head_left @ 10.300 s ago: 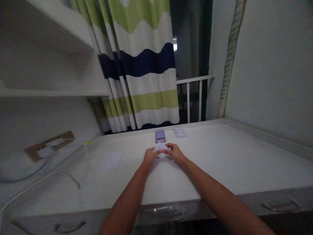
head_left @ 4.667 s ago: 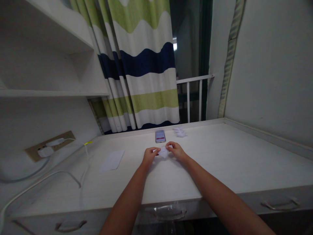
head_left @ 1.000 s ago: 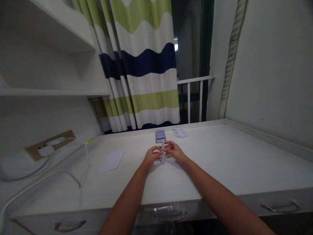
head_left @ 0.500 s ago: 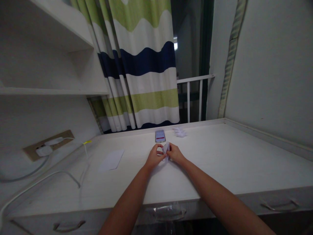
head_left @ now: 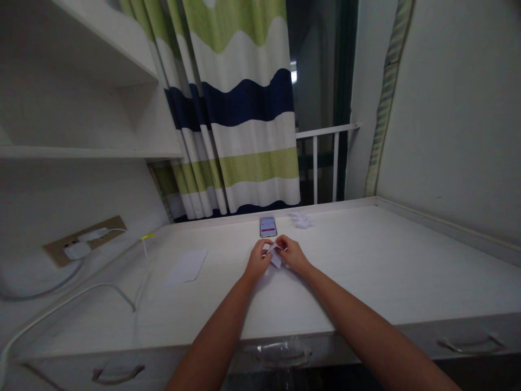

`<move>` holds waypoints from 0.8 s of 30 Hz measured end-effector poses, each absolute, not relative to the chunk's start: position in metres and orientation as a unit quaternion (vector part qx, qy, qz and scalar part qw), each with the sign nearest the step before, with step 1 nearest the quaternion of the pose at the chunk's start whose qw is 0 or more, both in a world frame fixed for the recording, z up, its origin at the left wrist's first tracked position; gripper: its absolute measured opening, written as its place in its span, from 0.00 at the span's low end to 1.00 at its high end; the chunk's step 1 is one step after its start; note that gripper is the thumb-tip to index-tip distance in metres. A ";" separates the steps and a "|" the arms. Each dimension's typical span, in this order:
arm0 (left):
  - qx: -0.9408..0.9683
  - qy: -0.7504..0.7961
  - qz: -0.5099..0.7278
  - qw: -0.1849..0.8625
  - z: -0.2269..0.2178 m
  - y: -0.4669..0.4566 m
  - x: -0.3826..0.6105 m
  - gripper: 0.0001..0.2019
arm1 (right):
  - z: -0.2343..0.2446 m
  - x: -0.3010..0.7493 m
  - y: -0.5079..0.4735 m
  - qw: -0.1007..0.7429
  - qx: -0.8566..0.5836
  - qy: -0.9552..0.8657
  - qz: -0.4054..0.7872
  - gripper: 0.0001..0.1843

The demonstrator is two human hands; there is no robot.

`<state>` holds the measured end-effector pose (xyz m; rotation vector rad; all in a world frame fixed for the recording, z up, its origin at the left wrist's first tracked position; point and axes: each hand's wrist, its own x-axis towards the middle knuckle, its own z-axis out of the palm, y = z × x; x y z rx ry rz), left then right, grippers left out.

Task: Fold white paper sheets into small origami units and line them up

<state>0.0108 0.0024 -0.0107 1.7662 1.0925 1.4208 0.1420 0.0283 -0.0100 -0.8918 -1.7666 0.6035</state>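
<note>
On the desk [head_left: 366,260], left hand [head_left: 258,259] and right hand [head_left: 291,253] stay pinched on the folded paper [head_left: 275,255], now tilted lower than half a second ago.

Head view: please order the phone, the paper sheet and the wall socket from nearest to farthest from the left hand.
From the left hand:
1. Phone: just beyond the hands, flat on the desk.
2. Paper sheet: farther to the left, on the desk.
3. Wall socket: far left, on the side wall.
</note>
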 end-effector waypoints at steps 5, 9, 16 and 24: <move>0.659 0.405 0.557 0.301 -0.013 0.007 0.009 0.16 | -0.010 0.142 0.027 0.508 -0.356 -0.741 0.256 0.07; 0.624 0.424 0.569 0.326 -0.013 0.007 0.007 0.15 | -0.012 0.143 0.029 0.507 -0.356 -0.733 0.281 0.10; 0.628 0.435 0.533 0.363 -0.013 0.007 0.005 0.14 | -0.012 0.145 0.030 0.515 -0.351 -0.734 0.271 0.11; 0.588 0.417 0.550 0.422 -0.006 0.006 0.007 0.14 | -0.014 0.143 0.033 0.514 -0.356 -0.707 0.331 0.10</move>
